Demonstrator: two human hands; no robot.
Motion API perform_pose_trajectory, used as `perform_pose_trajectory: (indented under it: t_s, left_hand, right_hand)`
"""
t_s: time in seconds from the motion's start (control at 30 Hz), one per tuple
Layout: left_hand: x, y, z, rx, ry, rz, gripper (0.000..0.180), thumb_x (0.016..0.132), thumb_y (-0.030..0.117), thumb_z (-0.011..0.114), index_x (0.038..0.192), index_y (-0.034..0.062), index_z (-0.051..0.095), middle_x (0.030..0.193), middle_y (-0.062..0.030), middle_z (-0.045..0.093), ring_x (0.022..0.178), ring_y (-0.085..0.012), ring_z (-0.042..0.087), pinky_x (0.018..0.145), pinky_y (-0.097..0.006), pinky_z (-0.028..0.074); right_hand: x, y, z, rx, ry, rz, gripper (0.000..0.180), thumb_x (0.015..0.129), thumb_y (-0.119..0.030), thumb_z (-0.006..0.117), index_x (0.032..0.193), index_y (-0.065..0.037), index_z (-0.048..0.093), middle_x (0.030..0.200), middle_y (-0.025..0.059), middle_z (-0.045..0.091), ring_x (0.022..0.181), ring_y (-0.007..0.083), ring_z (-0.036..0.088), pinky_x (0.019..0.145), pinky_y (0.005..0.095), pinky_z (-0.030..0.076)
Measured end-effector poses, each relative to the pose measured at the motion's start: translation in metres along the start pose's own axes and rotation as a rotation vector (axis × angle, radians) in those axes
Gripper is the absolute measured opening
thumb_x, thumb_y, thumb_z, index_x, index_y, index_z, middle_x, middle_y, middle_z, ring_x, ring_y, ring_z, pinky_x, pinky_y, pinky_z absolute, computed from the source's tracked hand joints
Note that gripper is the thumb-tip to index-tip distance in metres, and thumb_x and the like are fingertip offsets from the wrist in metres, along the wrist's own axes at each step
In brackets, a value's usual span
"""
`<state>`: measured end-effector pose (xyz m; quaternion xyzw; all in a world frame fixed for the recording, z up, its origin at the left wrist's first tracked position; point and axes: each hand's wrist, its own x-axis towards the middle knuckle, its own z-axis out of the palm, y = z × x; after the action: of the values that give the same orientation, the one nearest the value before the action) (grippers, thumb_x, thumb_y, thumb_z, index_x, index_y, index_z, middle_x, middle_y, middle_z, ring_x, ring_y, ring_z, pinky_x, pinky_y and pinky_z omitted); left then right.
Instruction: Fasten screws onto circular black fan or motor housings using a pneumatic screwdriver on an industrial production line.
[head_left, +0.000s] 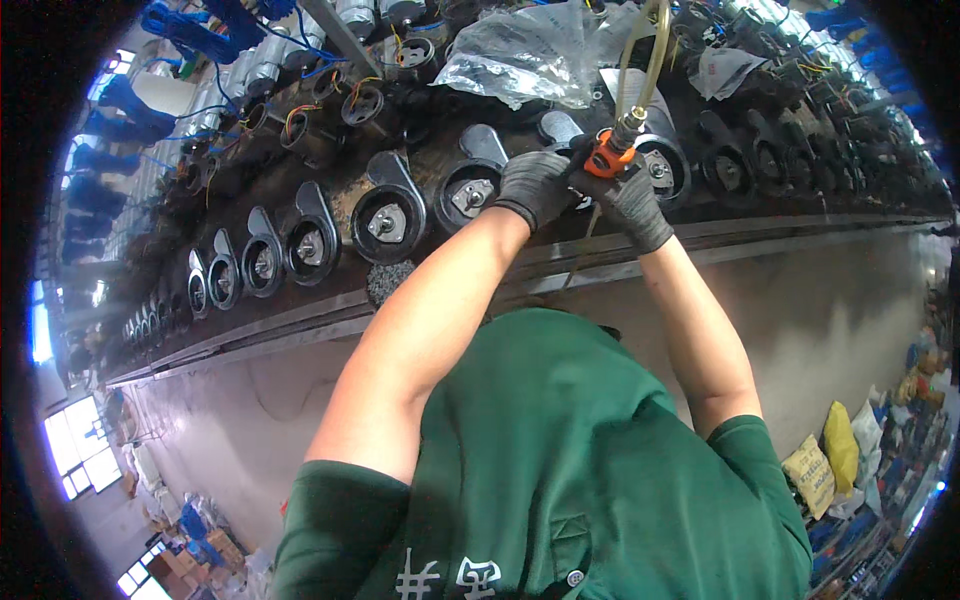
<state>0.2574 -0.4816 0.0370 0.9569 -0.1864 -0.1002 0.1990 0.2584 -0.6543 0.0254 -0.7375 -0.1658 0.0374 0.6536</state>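
Note:
My right hand [634, 208], in a dark grey knit glove, is wrapped round an orange pneumatic screwdriver [610, 157] with a hose fitting on its top. Beside it my left hand [537, 188], gloved alike, has its fingers curled in against the tool's side. What those fingers hold is hidden. Under both hands lies a black blower housing, of which mainly the grey outlet [560, 127] shows. Close by on the left sits another round black housing [470, 190] with a metal motor plate in it; one more [660, 165] is just right of the tool.
More housings [388, 222] stand in a row along the bench [330, 325]. A heap of small screws [388, 283] lies near its front edge. Behind are clear plastic bags [525, 55] and motors with wires [365, 103]. A yellowish air hose [655, 60] hangs from above.

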Motion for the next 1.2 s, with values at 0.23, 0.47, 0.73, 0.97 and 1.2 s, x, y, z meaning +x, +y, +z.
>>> perform_pose_trajectory:
  t_s: [0.23,0.47,0.73,0.97,1.2]
  left_hand:
    - [-0.025,-0.017,0.036,-0.347,0.387,-0.020,0.030,0.092,0.017,0.063,0.119,0.0066,0.069,0.109,-0.0151,0.073,0.103,-0.0311,0.069,0.096,-0.040,0.051]
    - [-0.094,0.017,0.017,-1.736,0.180,-0.535,0.021,0.095,0.005,0.060,0.116,0.0015,0.065,0.106,-0.0119,0.070,0.084,-0.0213,0.068,0.075,-0.033,0.058]
    - [-0.108,0.036,0.008,-1.677,0.006,-0.608,0.029,0.094,0.009,0.067,0.121,0.0053,0.059,0.105,-0.0090,0.070,0.079,-0.0177,0.066,0.064,-0.031,0.054]
    - [-0.108,0.039,0.011,-1.740,0.072,-0.431,0.027,0.096,0.007,0.063,0.122,0.0013,0.061,0.106,-0.0097,0.068,0.086,-0.0184,0.067,0.072,-0.032,0.057]
    - [-0.108,0.042,0.006,-1.707,0.102,-0.436,0.023,0.098,0.006,0.060,0.119,-0.0032,0.063,0.100,-0.0118,0.068,0.083,-0.0172,0.066,0.070,-0.030,0.057]
  right_hand:
    - [-0.035,-0.073,-0.013,0.614,0.224,-0.081,0.044,0.076,0.001,0.082,0.115,-0.003,0.063,0.108,0.0077,0.068,0.099,0.0174,0.065,0.088,0.0324,0.056]
    - [-0.068,-0.081,-0.028,1.018,0.290,-0.010,0.046,0.081,-0.005,0.066,0.126,-0.005,0.056,0.102,0.0112,0.064,0.102,0.0260,0.062,0.099,0.0416,0.048]
    - [-0.075,-0.076,-0.022,1.212,0.313,0.106,0.045,0.079,-0.006,0.067,0.123,-0.006,0.056,0.099,0.0102,0.065,0.101,0.0275,0.063,0.105,0.0501,0.046]
    - [-0.067,-0.085,-0.015,1.131,0.348,0.085,0.046,0.080,-0.006,0.067,0.123,-0.008,0.052,0.092,0.0053,0.065,0.094,0.0235,0.066,0.088,0.0421,0.054]
    - [-0.063,-0.086,-0.013,1.133,0.314,0.109,0.046,0.079,-0.005,0.067,0.122,-0.010,0.051,0.091,0.0048,0.065,0.095,0.0250,0.066,0.090,0.0435,0.054]
